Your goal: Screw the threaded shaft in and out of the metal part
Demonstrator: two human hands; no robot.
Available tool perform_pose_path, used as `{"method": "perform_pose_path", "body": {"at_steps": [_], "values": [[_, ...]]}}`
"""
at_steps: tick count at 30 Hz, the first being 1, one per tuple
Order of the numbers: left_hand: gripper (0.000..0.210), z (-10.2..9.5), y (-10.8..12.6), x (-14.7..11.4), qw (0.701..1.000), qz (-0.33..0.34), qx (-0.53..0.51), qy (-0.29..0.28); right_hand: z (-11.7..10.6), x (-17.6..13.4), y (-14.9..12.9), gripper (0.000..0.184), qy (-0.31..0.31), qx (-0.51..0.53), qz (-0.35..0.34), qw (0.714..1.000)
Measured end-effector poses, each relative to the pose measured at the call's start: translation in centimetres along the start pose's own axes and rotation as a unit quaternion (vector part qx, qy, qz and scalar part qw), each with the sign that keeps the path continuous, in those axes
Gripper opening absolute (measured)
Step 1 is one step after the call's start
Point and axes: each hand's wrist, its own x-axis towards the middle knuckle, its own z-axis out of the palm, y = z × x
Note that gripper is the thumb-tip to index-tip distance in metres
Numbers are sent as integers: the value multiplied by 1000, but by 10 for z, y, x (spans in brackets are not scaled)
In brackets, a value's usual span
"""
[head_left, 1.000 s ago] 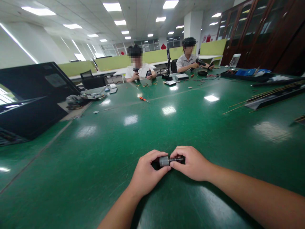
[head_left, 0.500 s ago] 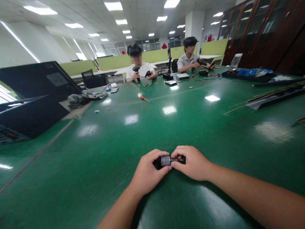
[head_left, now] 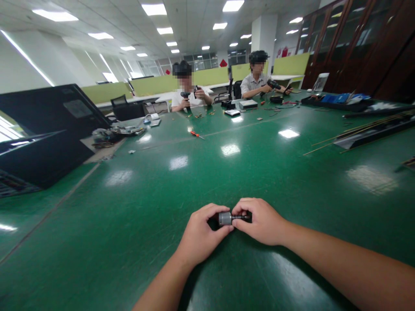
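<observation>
A small grey metal cylinder (head_left: 225, 218) with a thin, dark, ridged shaft (head_left: 239, 217) lies low over the green table, its axis running left to right. My left hand (head_left: 200, 233) is closed around the cylinder, thumb on the near side and fingers on the far side. From the right, my right hand (head_left: 261, 221) pinches the shaft close to the cylinder's end. The fingertips of both hands almost meet there. Part of the shaft is hidden by my right fingers, and I cannot tell whether it is a spring or a screw thread.
An orange screwdriver (head_left: 196, 134) lies mid-table. At left stands a large open black case (head_left: 48, 160), with loose parts (head_left: 119, 131) beside it. Long thin rods (head_left: 340, 138) lie at right, near a black tray (head_left: 337, 102). Two people across the table hold power drills.
My hands and the cylinder look almost unchanged. Across the table, the left co-worker has raised one hand, now holding a dark piece more upright near the drill.
</observation>
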Motion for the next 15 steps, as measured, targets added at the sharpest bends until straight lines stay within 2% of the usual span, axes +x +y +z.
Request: {"method": "perform_pose_path", "body": {"at_steps": [15], "values": [[21,-1,3,-1,999,-28,-16,27,-1,1,0,9,14,48,11,999]]}}
